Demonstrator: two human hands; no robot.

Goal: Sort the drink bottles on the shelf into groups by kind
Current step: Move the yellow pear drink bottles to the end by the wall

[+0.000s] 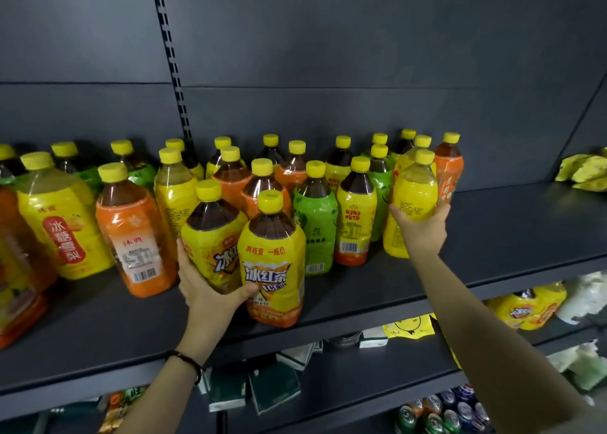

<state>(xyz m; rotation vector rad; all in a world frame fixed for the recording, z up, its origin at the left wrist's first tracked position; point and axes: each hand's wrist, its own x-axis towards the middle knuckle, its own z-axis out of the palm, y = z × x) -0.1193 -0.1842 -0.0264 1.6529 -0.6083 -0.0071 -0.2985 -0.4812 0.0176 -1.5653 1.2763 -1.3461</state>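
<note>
Left hand [210, 289] grips upright iced-tea bottle [213, 236], front centre; right hand [423, 226] grips upright yellow bottle [415, 190] at group's right edge, beside bare shelf [509, 223].

The drink bottles [315, 217] stand crowded on the shelf [492, 236], from its left end past centre and from back to front edge. Packets [584, 171] lie at its right rear corner.

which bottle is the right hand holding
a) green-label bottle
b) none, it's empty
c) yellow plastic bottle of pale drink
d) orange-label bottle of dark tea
c: the right hand curls round the bottom of the yellow plastic bottle of pale drink, which has a yellow cap; the left hand holds a yellow-label plastic bottle of dark tea.
</note>
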